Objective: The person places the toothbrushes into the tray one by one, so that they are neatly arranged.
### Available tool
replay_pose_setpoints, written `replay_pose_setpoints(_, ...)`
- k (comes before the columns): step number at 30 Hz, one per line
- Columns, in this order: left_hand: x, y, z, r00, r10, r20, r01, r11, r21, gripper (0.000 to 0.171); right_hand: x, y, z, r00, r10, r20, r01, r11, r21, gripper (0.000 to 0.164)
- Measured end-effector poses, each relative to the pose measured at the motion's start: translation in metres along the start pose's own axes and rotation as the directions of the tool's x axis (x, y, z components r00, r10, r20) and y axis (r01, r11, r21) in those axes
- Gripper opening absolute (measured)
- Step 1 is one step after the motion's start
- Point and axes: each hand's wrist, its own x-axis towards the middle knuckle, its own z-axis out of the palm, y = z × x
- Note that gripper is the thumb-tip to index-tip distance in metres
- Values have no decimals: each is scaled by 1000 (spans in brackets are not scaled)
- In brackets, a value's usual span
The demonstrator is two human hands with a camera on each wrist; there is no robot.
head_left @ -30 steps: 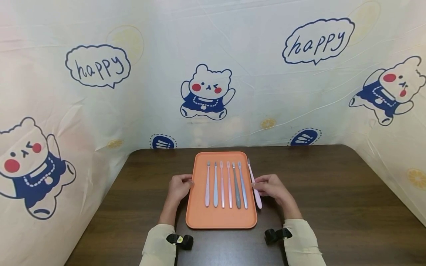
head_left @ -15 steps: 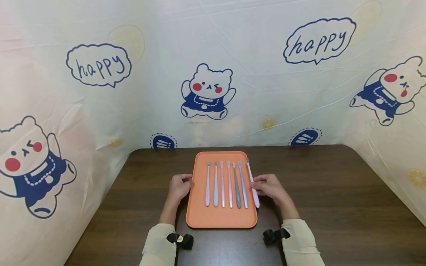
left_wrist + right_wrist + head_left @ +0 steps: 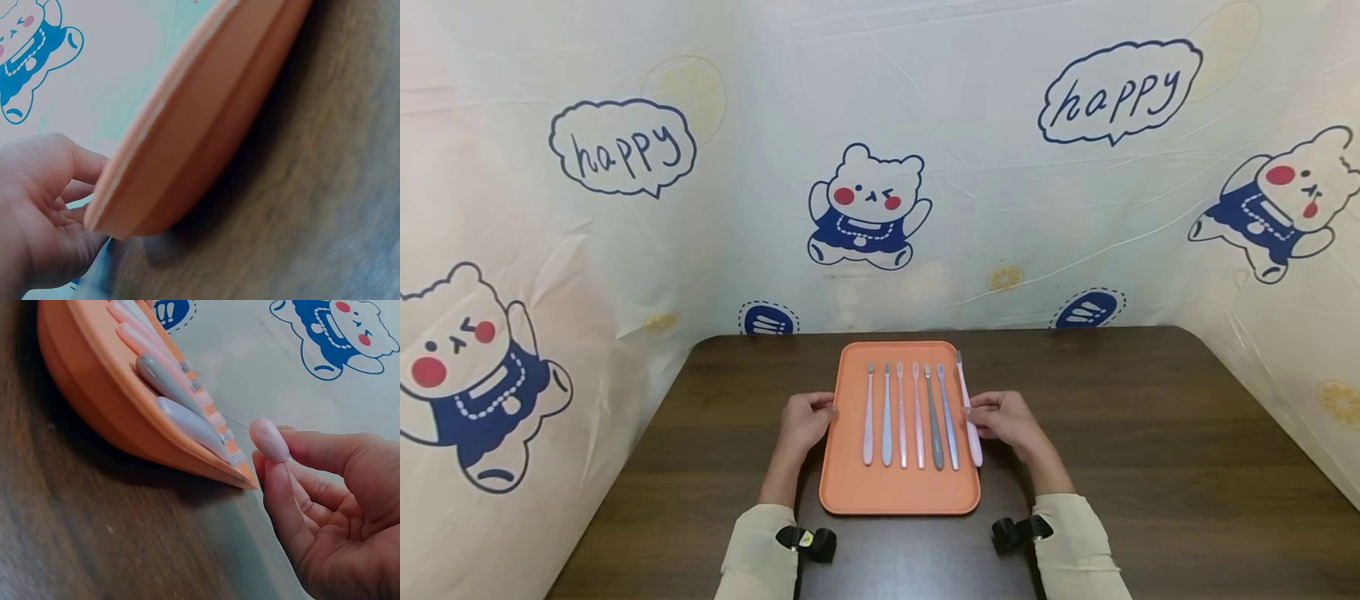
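Note:
On the orange tray (image 3: 895, 497) several toothbrushes lie side by side, heads pointing away: pink, blue, a dark grey toothbrush (image 3: 935, 437) and a blue toothbrush (image 3: 950, 433) at the row's right end. My left hand (image 3: 805, 425) holds the tray's left rim; the left wrist view has its thumb and fingers at the edge of the tray wall (image 3: 187, 125). Between thumb and fingers my right hand (image 3: 1009, 418) pinches a pink toothbrush (image 3: 974, 446), which overlaps the tray's right rim in the head view. The right wrist view shows its rounded handle end (image 3: 269, 439) beyond the tray.
The tray lies on a dark wooden table (image 3: 1150, 433). A printed curtain (image 3: 970, 108) hangs behind and along both sides. Each sleeve carries a black wrist camera, the left camera (image 3: 823, 546) and the right camera (image 3: 1006, 535), near the tray's front corners.
My right hand has moved slightly left with the pink toothbrush, bringing it from beside the tray to over its right rim. The left hand and the tray have stayed in place.

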Motion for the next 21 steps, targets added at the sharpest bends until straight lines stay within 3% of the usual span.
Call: replay_pose_setpoints(21,-2,2,-1,1000,10,4,-10,1000,-4,32,4,3,9,999,-24,-29,24,1000,-1,33)
